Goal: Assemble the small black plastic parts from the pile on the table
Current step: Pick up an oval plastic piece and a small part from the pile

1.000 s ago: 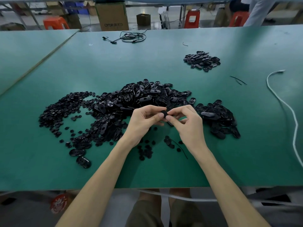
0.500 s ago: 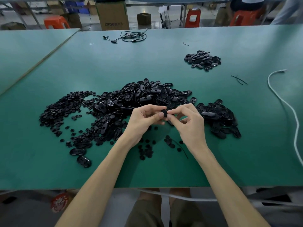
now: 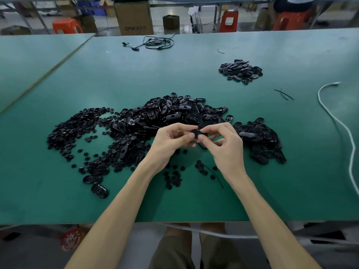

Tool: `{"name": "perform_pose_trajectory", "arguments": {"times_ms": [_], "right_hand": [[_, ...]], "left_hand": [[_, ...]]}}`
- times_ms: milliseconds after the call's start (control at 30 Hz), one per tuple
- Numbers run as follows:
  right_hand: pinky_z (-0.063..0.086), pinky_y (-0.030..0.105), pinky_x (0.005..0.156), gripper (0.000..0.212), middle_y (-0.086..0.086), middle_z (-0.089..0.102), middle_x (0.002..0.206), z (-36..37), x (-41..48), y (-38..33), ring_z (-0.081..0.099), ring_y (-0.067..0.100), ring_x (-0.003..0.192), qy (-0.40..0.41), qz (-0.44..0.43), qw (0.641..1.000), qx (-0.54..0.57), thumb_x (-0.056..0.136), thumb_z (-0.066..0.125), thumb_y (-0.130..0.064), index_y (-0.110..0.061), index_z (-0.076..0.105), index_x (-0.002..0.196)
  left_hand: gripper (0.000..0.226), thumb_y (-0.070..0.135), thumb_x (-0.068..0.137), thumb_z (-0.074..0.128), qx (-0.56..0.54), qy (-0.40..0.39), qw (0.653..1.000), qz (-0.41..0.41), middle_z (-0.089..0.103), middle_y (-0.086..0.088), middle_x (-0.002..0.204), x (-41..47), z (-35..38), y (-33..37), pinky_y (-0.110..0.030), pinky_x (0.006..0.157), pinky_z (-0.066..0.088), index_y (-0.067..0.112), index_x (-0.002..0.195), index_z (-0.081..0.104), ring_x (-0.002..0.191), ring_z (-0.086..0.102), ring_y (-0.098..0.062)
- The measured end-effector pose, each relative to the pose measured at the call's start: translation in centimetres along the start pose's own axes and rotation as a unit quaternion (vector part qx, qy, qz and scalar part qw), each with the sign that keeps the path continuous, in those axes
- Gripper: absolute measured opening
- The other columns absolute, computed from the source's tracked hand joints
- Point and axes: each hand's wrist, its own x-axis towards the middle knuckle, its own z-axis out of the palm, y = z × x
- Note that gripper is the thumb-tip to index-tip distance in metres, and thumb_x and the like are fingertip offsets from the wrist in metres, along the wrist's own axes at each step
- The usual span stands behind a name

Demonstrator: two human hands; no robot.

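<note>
Here, left hand (image 3: pixel 171 141) and right hand (image 3: pixel 228 147) both pinch one small black part (image 3: pixel 195 132) by the pile (image 3: pixel 174 113).

Factory assembly hall, viewed from a work station. Long green-topped desk (image 3: pixel 194 78) set edge to edge with a second green desk (image 3: pixel 29 61). Bulk heaps of identical small black plastic parts (image 3: pixel 174 113) loose on the top, plus a smaller heap (image 3: pixel 240 70) farther back. Stray black cable (image 3: pixel 155 43) and white cord (image 3: pixel 342 129) on the same surface. Beyond the far edge: printed cardboard carton (image 3: pixel 134 18), orange plastic stools (image 3: pixel 67 26), metal frame legs, bare pale floor.
</note>
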Motion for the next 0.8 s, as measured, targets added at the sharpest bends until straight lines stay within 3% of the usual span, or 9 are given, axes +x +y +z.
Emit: {"name": "perform_pose_trajectory", "arguments": {"times_ms": [367,567,800], "right_hand": [[0.059,0.049,0.079,0.024,-0.007,0.068,0.103,0.00,-0.07,-0.08,0.067,0.011,0.089,-0.017,0.036,0.998,0.044,0.086,0.084,-0.017,-0.029,0.070,0.102],[0.058,0.049,0.081,0.019,-0.009,0.071,0.089,0.04,-0.12,-0.14,0.067,0.014,0.084,-0.049,0.051,0.995,0.069,0.087,0.083,-0.013,-0.025,0.074,0.099],[0.059,0.051,0.084,0.019,-0.007,0.074,0.097,-0.11,-0.13,0.16,0.070,0.017,0.091,-0.056,0.039,0.994,0.083,0.090,0.081,-0.010,-0.022,0.078,0.103]], "left_hand": [[0.018,-0.002,0.094,0.071,0.027,0.016,0.999,-0.009,0.077,-0.017,0.096,-0.15,0.15,0.20,-0.027,0.080,0.059,-0.001,0.112,0.072,0.086,0.074,-0.020],[0.014,-0.005,0.092,0.071,0.045,0.025,0.999,-0.006,0.072,-0.018,0.095,-0.30,0.33,0.38,-0.024,0.078,0.058,-0.002,0.105,0.070,0.079,0.073,-0.021],[0.016,-0.002,0.091,0.075,0.064,0.023,0.998,-0.006,0.071,-0.007,0.087,-0.23,0.38,0.29,-0.026,0.078,0.057,-0.002,0.106,0.069,0.075,0.071,-0.020]]}}
